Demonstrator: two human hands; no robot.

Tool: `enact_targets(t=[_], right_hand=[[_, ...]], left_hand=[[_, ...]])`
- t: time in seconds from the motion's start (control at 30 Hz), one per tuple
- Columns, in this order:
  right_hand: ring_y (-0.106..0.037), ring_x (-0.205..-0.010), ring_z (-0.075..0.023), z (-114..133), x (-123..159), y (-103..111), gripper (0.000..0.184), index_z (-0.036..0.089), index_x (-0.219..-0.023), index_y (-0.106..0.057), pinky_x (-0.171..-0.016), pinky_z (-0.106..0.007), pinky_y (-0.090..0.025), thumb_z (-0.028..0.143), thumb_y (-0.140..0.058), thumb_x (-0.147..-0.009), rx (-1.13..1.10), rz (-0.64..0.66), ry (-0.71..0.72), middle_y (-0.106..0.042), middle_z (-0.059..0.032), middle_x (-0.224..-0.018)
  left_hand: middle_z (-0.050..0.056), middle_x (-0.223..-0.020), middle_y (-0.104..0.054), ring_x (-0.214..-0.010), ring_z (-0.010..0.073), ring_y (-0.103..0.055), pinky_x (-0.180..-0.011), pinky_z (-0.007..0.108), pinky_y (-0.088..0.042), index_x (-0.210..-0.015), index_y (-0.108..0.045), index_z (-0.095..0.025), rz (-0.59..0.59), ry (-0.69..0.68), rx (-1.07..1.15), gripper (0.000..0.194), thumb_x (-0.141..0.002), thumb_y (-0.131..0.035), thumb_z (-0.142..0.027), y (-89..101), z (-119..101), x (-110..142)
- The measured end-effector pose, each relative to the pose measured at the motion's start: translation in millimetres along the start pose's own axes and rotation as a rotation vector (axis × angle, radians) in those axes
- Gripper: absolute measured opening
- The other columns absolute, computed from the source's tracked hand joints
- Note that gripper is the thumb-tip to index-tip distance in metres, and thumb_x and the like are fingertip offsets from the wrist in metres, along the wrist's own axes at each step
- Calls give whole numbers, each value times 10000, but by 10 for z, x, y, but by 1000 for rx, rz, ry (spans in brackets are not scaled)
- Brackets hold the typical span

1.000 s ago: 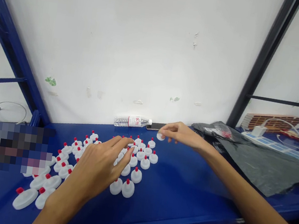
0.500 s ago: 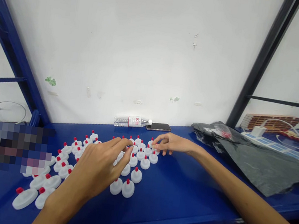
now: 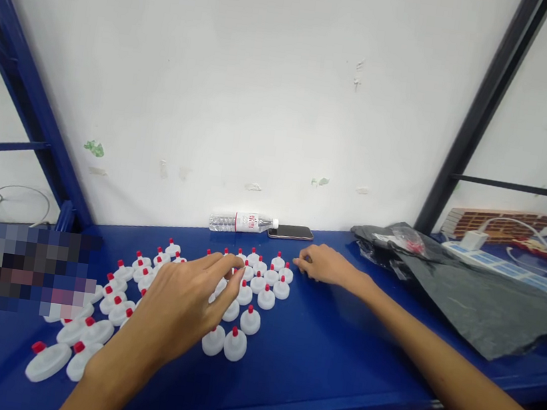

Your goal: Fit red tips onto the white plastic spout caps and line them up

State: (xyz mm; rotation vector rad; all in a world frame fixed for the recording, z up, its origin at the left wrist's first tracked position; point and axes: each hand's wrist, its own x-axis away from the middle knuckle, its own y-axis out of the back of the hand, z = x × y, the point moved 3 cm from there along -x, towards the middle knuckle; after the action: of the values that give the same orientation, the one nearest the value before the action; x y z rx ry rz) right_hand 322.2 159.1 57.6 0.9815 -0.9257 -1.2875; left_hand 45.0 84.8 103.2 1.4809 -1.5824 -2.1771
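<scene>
Many white round plastic caps with red pointed tips, among them a cap [image 3: 235, 346] at the front, stand upright in clusters on the blue table [image 3: 324, 359]. My left hand [image 3: 194, 292] hovers low over the middle of the clusters and hides several caps. Its thumb and forefinger are curved with a gap between them, and I see nothing held. My right hand [image 3: 323, 264] is just right of the group's right edge, fingers curled in, with no cap visible in it. Nearest to it stands a cap [image 3: 286, 275], apart from the fingertips.
A clear plastic bottle [image 3: 241, 223] lies along the wall beside a phone [image 3: 291, 232]. At the right is a dark plastic bag [image 3: 462, 304], with a power strip [image 3: 512, 267] behind it. Blue shelf posts [image 3: 39, 107] rise at the left.
My right hand brought a white cap down to the right edge of the group, let it go there and drew slightly right. My left hand stayed in place.
</scene>
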Motion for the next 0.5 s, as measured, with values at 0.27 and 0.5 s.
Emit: enact_targets(t=[0.27,0.5], right_hand=[[-699,-816,-232,39,-3,-41,315,212,-938,-739,-648,-281,-411,412,-504,-1000,114,12,31,-765,-98,-933],[-695,-826,-236,47,5,-45,326,215,-933,-726,-641,-282,-399,427,-489,-1009,150,23,53,-759,-98,-947]], left_hand=[[-16,-790,-743,-616,168,-674,-570,293,-374,-1028,-686,-241,14,-4,4,197,-1012,-495,-288,-15,5,0],[-17,-807,-753,-631,167,-680,-583,299,-382,-1033,-686,-239,17,-20,5,199,-1014,-490,-273,-14,-1,-1]])
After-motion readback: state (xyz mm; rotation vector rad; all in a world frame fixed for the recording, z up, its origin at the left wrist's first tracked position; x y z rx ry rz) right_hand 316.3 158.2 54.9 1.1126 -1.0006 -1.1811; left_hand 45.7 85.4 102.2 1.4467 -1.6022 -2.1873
